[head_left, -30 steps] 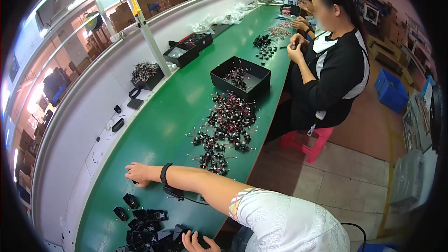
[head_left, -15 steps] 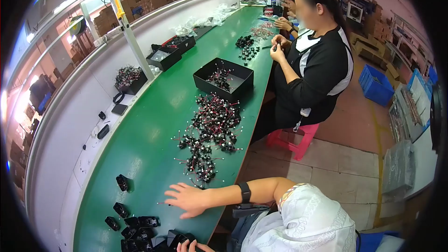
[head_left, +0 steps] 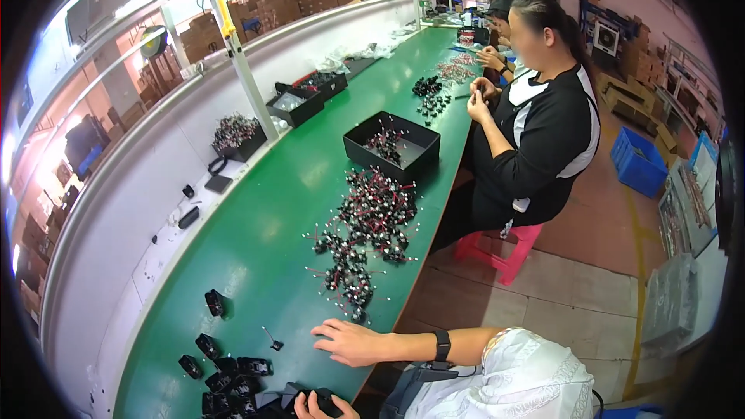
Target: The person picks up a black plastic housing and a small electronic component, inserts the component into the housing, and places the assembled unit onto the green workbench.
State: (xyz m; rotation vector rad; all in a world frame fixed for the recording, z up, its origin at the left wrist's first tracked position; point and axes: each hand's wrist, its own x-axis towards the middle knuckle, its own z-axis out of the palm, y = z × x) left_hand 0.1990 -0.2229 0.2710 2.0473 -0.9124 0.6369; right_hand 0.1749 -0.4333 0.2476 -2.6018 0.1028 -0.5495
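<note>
My right hand (head_left: 348, 341) lies flat on the green bench (head_left: 256, 240) near its front edge, fingers apart and holding nothing. A black wristband (head_left: 442, 345) sits on that wrist. A pile of small black parts with red wires (head_left: 365, 237) starts just beyond the fingertips. One small loose part (head_left: 272, 339) lies to the left of the hand. My left hand (head_left: 314, 406) shows only partly at the bottom edge, resting on a cluster of black housings (head_left: 229, 376); its grip is hidden.
A black tray (head_left: 392, 147) with more wired parts stands farther along the bench. A co-worker in black and white (head_left: 543, 132) sits on a pink stool (head_left: 504, 252) at the right. More black bins (head_left: 299, 105) line the back rail. A blue crate (head_left: 640, 163) stands on the floor.
My right hand slid from the middle of the bench back toward its front edge, nearer the wired pile. The view swung along the bench.
</note>
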